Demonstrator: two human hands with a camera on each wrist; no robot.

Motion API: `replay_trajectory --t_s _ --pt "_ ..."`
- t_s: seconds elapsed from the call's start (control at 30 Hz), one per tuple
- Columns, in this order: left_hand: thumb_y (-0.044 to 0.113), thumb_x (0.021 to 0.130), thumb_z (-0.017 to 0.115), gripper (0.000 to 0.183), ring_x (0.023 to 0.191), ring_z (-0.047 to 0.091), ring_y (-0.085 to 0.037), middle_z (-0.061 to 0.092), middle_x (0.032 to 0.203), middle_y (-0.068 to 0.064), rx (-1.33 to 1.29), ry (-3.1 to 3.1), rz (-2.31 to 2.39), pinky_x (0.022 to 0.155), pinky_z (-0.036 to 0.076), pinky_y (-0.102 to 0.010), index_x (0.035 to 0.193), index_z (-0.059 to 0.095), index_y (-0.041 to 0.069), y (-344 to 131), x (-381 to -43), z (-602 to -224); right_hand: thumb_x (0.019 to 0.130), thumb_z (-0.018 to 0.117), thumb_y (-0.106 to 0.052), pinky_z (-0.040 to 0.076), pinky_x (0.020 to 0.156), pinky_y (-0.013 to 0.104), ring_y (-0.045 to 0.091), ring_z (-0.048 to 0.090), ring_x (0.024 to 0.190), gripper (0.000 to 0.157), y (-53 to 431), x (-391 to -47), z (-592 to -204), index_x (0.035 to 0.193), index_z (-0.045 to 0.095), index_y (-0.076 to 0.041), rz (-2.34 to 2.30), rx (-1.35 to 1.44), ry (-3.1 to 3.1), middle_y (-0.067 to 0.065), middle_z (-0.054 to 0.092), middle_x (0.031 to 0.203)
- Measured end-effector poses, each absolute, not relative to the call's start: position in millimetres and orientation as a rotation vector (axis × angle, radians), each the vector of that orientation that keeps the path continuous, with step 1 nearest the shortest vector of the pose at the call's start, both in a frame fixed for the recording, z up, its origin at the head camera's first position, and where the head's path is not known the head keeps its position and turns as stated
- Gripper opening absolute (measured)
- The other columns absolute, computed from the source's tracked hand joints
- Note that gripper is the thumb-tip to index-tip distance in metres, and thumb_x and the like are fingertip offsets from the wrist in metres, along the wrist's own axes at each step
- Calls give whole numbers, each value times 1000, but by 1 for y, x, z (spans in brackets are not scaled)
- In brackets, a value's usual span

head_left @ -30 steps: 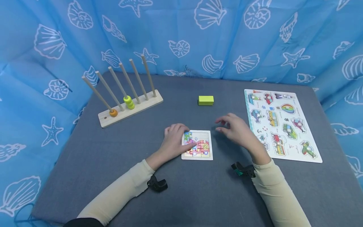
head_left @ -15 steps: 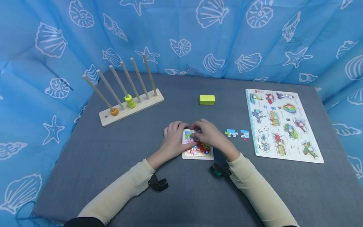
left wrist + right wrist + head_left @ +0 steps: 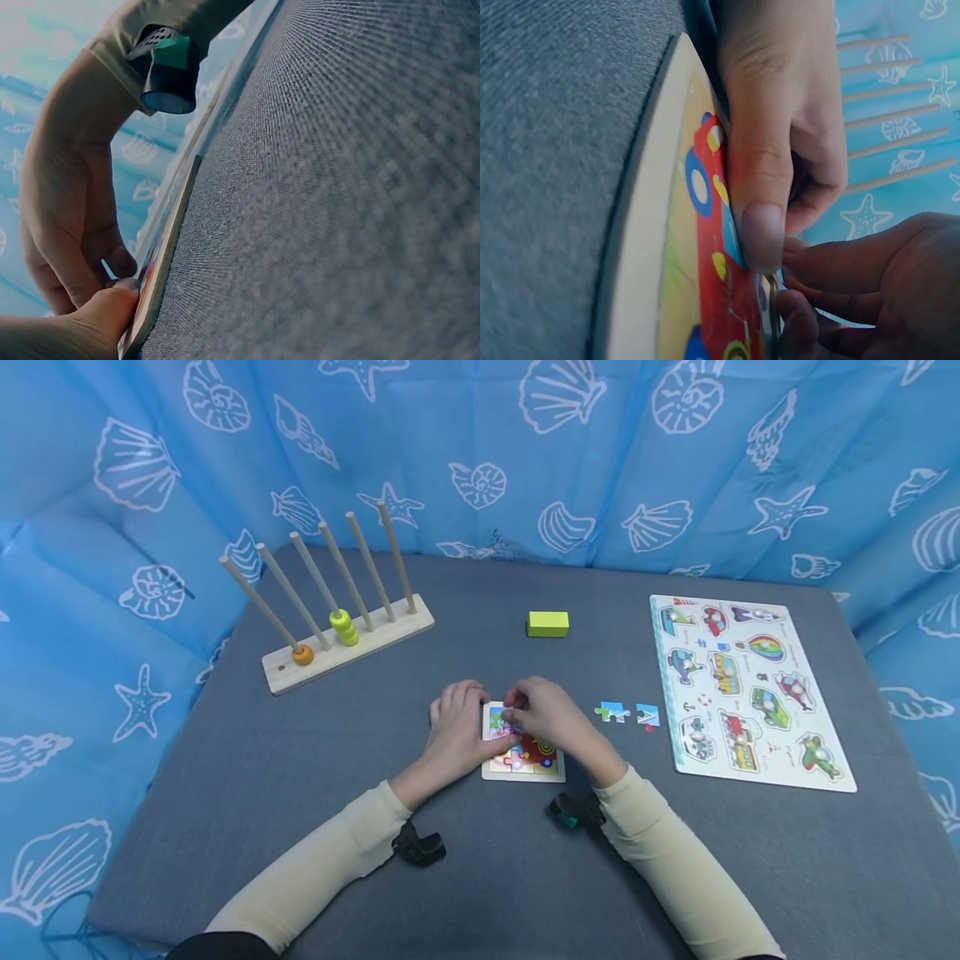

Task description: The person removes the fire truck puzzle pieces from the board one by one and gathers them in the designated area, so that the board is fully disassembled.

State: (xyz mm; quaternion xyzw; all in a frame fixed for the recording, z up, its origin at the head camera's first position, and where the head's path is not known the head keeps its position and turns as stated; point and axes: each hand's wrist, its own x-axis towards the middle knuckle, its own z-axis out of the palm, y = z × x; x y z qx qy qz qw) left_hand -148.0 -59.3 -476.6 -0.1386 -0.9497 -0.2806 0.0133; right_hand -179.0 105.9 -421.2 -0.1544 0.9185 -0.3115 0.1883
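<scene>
A small framed jigsaw puzzle with a red vehicle picture lies on the table. My left hand holds its left side, the thumb laid over the pieces and the fingers bent around the upper left corner. Over the upper part of the frame, my right hand pinches a puzzle piece between thumb and fingertips; most of the piece is hidden. To the right of the frame lie two loose blue pieces, a puzzle piece with green on it and a puzzle piece with red and white.
A wooden peg rack with orange and yellow-green beads stands at the back left. Behind the puzzle sits a yellow-green block. A large vehicle peg puzzle board lies at the right. A blue shell-print curtain backs the grey table.
My right hand has moved left from beside the puzzle to over it, uncovering the two loose pieces. In the last half second it shifts only slightly. The left hand stays in place.
</scene>
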Motion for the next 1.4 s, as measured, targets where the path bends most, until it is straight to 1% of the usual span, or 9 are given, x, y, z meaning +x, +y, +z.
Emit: replay_trajectory --t_s 0.2,0.4,0.57,0.83,1.0,1.2,1.4 --pt "59 75 72 66 126 34 -26 43 131 -8 -450 -2948 -887 101 26 -49 114 49 11 -60 -148 -478 89 66 -14 48 64 29 18 57 77 11 103 -178 -421 94 61 -6 -865 -427 2590 9 58 92" --pt "58 76 72 64 125 34 -26 42 131 -8 -453 -2945 -901 100 26 -49 114 50 11 -61 -148 -477 92 63 -15 46 57 28 18 56 68 8 105 -181 -419 94 59 -8 -949 -405 2517 7 62 85" --pt "58 76 72 64 126 33 -26 42 131 -8 -460 -2944 -906 100 25 -49 114 49 12 -61 -149 -477 93 62 -17 46 58 28 16 57 69 9 107 -183 -421 97 63 -9 -981 -376 2480 5 64 85" --pt "61 76 71 67 126 33 -26 42 131 -7 -451 -2941 -910 100 25 -49 115 48 12 -60 -148 -477 93 63 -17 43 56 28 16 54 64 10 108 -184 -422 94 68 -9 -1042 -319 2456 5 63 79" --pt "61 75 71 67 126 33 -26 42 131 -7 -444 -2940 -905 101 25 -49 115 49 12 -60 -148 -476 92 64 -18 43 57 29 16 54 65 11 109 -184 -423 92 70 -9 -1064 -251 2448 5 64 79" --pt "62 75 70 68 126 33 -26 42 131 -7 -441 -2943 -907 100 25 -48 115 48 12 -60 -148 -476 93 63 -17 45 59 29 18 59 69 11 110 -185 -423 92 70 -9 -1122 -195 2403 6 66 81" --pt "63 75 70 67 127 33 -26 42 132 -7 -434 -2951 -913 101 24 -47 114 49 13 -59 -148 -476 94 62 -18 45 66 31 21 60 79 12 133 -193 -417 97 69 -9 -1144 -192 2471 8 68 87"
